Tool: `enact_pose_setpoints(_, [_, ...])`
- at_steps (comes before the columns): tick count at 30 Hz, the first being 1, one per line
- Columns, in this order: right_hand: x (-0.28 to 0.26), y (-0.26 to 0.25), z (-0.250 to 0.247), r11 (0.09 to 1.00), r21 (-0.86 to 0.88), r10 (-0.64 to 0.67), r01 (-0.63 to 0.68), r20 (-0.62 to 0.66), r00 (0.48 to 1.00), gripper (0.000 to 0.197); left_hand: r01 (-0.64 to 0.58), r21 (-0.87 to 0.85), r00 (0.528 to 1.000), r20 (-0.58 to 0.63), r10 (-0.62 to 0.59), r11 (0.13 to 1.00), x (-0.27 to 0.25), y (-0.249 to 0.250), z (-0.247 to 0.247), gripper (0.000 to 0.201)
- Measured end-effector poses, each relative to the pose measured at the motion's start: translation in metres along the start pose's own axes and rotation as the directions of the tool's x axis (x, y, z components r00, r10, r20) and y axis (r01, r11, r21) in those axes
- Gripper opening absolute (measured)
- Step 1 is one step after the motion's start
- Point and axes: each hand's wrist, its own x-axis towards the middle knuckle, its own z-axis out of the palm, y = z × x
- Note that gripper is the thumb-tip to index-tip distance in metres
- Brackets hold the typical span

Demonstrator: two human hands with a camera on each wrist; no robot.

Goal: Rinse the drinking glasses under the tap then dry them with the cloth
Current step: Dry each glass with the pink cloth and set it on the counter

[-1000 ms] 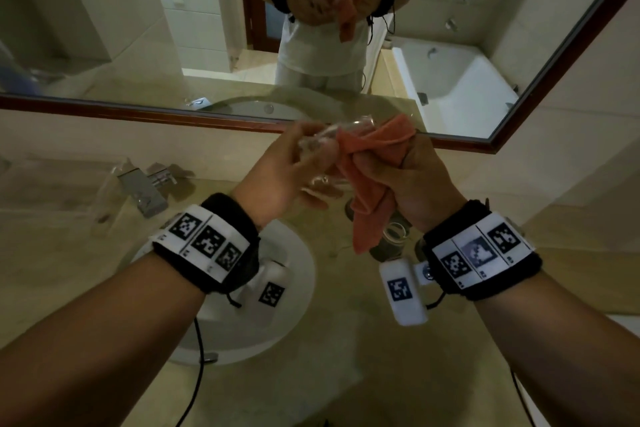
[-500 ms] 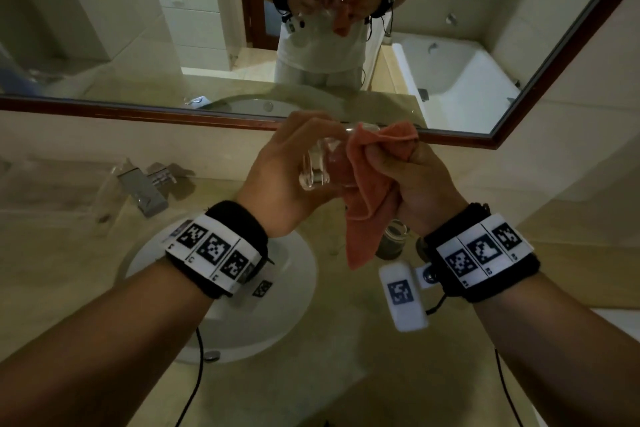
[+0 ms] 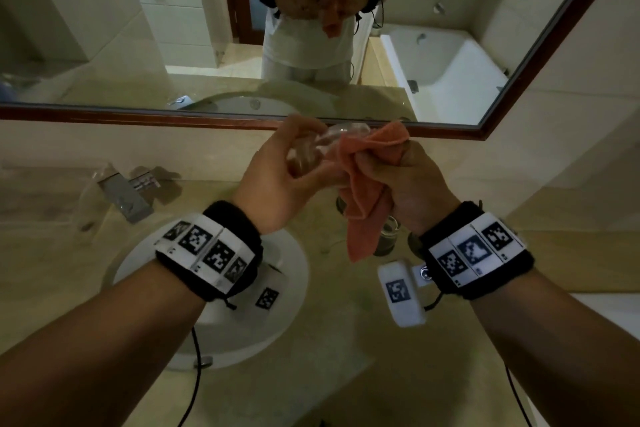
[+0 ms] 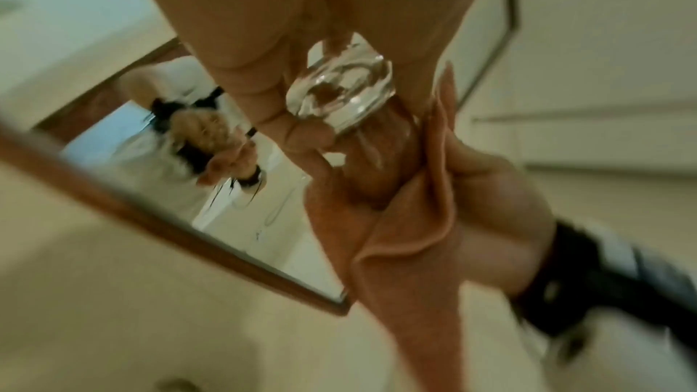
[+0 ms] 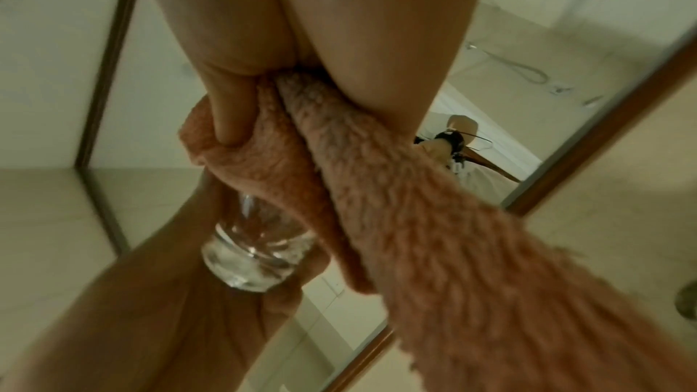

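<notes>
Bathroom counter [image 3: 346, 374] below me. Left hand [image 3: 277, 180] grips the glass [image 3: 332, 140], right hand [image 3: 412, 180] clutches the cloth [image 3: 367, 191], probably stuffed inside it.

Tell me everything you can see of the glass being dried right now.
The glass is clear, with a thick, heavy base and thin walls. The left hand grips it near the base, tilted on its side above the counter. Its mouth end is covered by the orange cloth, which the right hand holds bunched against it.
</notes>
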Motion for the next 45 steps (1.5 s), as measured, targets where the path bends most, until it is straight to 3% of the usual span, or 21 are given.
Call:
enact_pose_setpoints(3, [0.002,0.003,-0.008,0.989,0.120,0.088,-0.082,-0.047,0.995,0.017,-0.310,0.333,0.950,0.078,0.301,0.891,0.001,-0.005,0.000,0.064])
enact_pose_setpoints(6, [0.000,0.005,-0.010,0.977,0.196,0.101,-0.083,-0.084,0.991,0.018,-0.417,0.387,0.908,0.147,0.391,0.823,0.004,-0.008,0.004,0.065])
enact_pose_setpoints(8, [0.001,0.007,-0.014,0.971,0.220,0.124,-0.095,-0.119,0.985,0.022,-0.375,0.353,0.927,0.140,0.348,0.857,0.006,-0.011,0.008,0.065])
enact_pose_setpoints(11, [0.001,0.010,-0.023,0.968,0.235,0.126,-0.083,-0.172,0.977,0.025,-0.153,0.156,0.988,0.044,0.147,0.976,0.007,-0.012,0.017,0.065])
enact_pose_setpoints(14, [-0.007,0.014,-0.042,0.977,0.212,0.083,-0.006,-0.353,0.932,0.027,0.055,0.039,0.998,-0.045,-0.053,0.998,0.012,-0.017,0.028,0.065])
enact_pose_setpoints(16, [-0.012,0.021,-0.064,0.983,0.180,0.062,0.032,-0.494,0.867,0.022,0.141,0.050,0.988,-0.073,-0.137,0.989,0.019,-0.026,0.036,0.062])
enact_pose_setpoints(19, [-0.027,0.035,-0.094,0.991,0.131,0.071,0.017,-0.636,0.769,0.072,0.223,0.037,0.972,-0.084,-0.219,0.974,0.031,-0.045,0.051,0.055])
enact_pose_setpoints(20, [-0.031,0.038,-0.104,0.993,0.117,0.083,-0.006,-0.665,0.742,0.078,0.234,0.065,0.970,-0.085,-0.229,0.970,0.035,-0.053,0.055,0.055])
enact_pose_setpoints(21, [-0.035,0.037,-0.111,0.995,0.098,0.084,-0.023,-0.688,0.721,0.075,0.243,0.108,0.968,-0.082,-0.235,0.964,0.040,-0.061,0.059,0.056])
enact_pose_setpoints(24, [-0.048,0.039,-0.137,0.997,0.024,0.062,-0.067,-0.746,0.663,0.039,0.291,0.236,0.957,-0.062,-0.285,0.927,0.055,-0.082,0.072,0.057])
enact_pose_setpoints(26, [-0.055,0.044,-0.152,0.994,0.032,0.091,-0.102,-0.751,0.654,0.059,0.331,0.320,0.942,-0.068,-0.327,0.887,0.062,-0.089,0.081,0.058])
enact_pose_setpoints(28, [-0.061,0.051,-0.169,0.994,0.050,0.100,-0.095,-0.757,0.646,0.081,0.340,0.379,0.935,-0.039,-0.352,0.861,0.070,-0.090,0.093,0.060])
enact_pose_setpoints(32, [-0.066,0.057,-0.190,0.992,0.084,0.124,-0.093,-0.783,0.610,0.084,0.305,0.464,0.929,0.050,-0.368,0.832,0.096,-0.088,0.121,0.061])
enact_pose_setpoints(35, [-0.066,0.063,-0.203,0.992,0.094,0.128,-0.088,-0.785,0.606,0.088,0.209,0.546,0.937,0.124,-0.325,0.811,0.121,-0.089,0.150,0.065])
enact_pose_setpoints(37, [-0.066,0.067,-0.210,0.992,0.109,0.124,-0.062,-0.780,0.614,0.083,0.154,0.595,0.930,0.183,-0.319,0.789,0.136,-0.092,0.169,0.068])
enact_pose_setpoints(43, [-0.066,0.078,-0.235,0.994,0.081,0.111,-0.078,-0.823,0.557,0.045,0.037,0.746,0.861,0.313,-0.400,0.664,0.172,-0.116,0.222,0.065])
enact_pose_setpoints(45, [-0.065,0.082,-0.240,0.992,0.104,0.127,-0.072,-0.813,0.568,0.053,0.004,0.789,0.817,0.351,-0.457,0.614,0.178,-0.128,0.234,0.064])
